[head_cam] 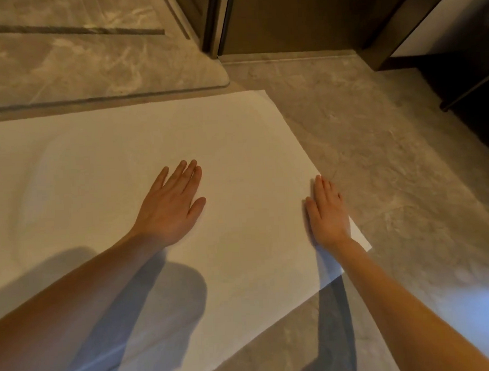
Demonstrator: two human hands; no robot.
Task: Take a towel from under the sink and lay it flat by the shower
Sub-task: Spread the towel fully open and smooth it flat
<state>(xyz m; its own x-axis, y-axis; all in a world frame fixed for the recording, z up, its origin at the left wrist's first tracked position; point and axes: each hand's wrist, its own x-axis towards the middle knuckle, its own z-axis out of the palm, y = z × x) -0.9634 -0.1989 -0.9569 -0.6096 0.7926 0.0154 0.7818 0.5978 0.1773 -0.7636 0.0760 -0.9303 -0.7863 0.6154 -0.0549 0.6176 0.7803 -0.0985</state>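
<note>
- Left hand (171,205): palm down, fingers straight and nearly together, pressed flat on the middle of the towel (83,170).
- Right hand (327,212): palm down, fingers straight and closed up, resting on the towel's right edge; holds nothing.
- Towel: white, spread flat on the floor (391,165), faint crease at left.
- Edges: far edge lies just beside the raised stone sill (92,65); bare floor extends rightward.

Warm light over grey marbled floor (391,165), running out right of the right hand (327,212). Beyond the left hand (170,205), a stone step (92,68) with rounded corner; dark wooden door (300,17) ahead.
</note>
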